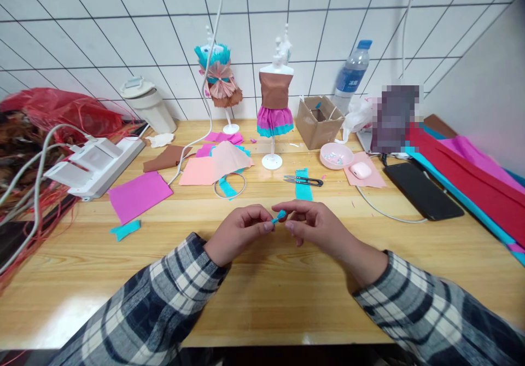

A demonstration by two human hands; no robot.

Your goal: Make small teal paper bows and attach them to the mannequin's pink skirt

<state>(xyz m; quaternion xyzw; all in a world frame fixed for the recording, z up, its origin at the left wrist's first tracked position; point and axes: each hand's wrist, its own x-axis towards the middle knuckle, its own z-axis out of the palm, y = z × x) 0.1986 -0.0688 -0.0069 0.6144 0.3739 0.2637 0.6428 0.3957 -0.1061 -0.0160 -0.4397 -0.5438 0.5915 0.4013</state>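
Turquoise twist (279,216) pinched at its narrow end

The left hand (245,229) clamps it between thumb and fingertips, in front of the snips (305,180); the right hand (319,225) has thumb and forefinger parted beside its wider end, contact unclear. A loosened pinch could let the folds spring open, I judge, and a hard tug might tear them. Small pale bits (337,158) lie in the pink bowl (336,166); a turquoise scrap (318,105) shows in the cardboard box (307,129). What the bottle (353,76) holds, I can't tell.
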